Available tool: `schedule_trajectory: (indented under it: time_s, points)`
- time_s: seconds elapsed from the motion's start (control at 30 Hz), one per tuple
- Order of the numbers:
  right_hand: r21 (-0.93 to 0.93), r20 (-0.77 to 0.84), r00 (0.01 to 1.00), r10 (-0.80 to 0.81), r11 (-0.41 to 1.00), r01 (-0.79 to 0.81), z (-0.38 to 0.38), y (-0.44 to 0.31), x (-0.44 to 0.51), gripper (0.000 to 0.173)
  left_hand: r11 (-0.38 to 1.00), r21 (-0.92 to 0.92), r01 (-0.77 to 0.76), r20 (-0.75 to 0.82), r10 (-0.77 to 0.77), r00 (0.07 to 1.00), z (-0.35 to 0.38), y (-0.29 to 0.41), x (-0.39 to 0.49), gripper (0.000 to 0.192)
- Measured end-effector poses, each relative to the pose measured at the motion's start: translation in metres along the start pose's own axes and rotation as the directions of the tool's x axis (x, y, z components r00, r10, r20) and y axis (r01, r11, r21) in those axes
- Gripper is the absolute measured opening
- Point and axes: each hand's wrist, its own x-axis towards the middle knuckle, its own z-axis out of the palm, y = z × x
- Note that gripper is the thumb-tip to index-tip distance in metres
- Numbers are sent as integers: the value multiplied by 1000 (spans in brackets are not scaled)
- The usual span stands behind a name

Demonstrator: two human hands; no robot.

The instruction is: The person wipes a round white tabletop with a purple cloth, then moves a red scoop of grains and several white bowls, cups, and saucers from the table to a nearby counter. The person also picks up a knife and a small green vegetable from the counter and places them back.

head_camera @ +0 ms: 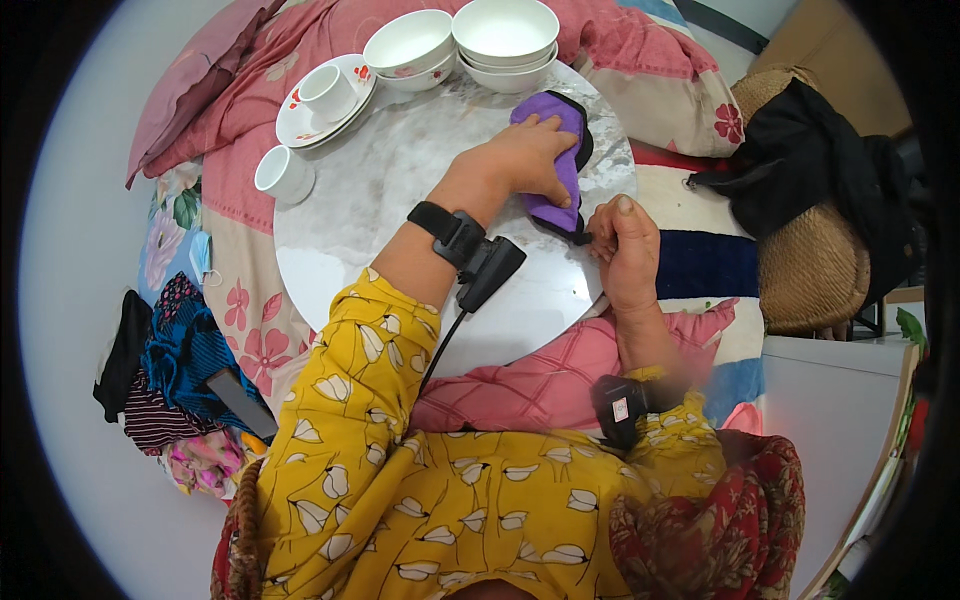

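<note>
A purple cloth with black edging [551,208] lies on a round marble-patterned tabletop [390,217]. My left hand [536,161] rests on it, palm down with fingers spread. At the tabletop's right edge, my right hand [628,244] is curled, thumb upward. The cloth's near corner runs to its fingertips and appears pinched there, though the fingers partly hide the contact. Beyond the cloth stands a stack of white bowls [506,34], with two more nested bowls [411,49] to its left.
A white cup [328,93] sits on stacked floral plates [291,124]; another white cup [285,174] stands at the left edge. A black strap device [480,259] on my left wrist trails a cable [442,349]. Pink floral bedding [247,195] surrounds the table. Black fabric [795,161] drapes a woven seat [817,262].
</note>
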Motion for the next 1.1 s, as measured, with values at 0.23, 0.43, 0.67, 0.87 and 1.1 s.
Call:
schedule_trajectory:
  time_s: [0.23, 0.43, 0.67, 0.87, 1.1]
  points:
    - [-140, 5, 999, -32, 990, 33, 0, 5, 0, 38, 993, -28, 117, -19, -117, 993, -2, -39, -42, 90]
    - [-95, 20, 1000, -22, 995, 24, 3, 6, 2, 38, 958, -70, 278, -92, -284, 954, -2, -92, -122, 89]
    - [-133, 70, 997, -10, 991, 20, 1, 8, 4, 40, 917, -135, 376, -182, -396, 900, 10, -127, -204, 89]
    - [-169, 71, 997, -21, 985, 33, 3, 10, 5, 41, 904, -233, 357, -251, -411, 876, 22, -121, -274, 86]
    - [-195, 70, 998, -5, 981, 19, 4, 7, 5, 40, 873, -253, 418, -218, -472, 854, 21, -113, -309, 84]
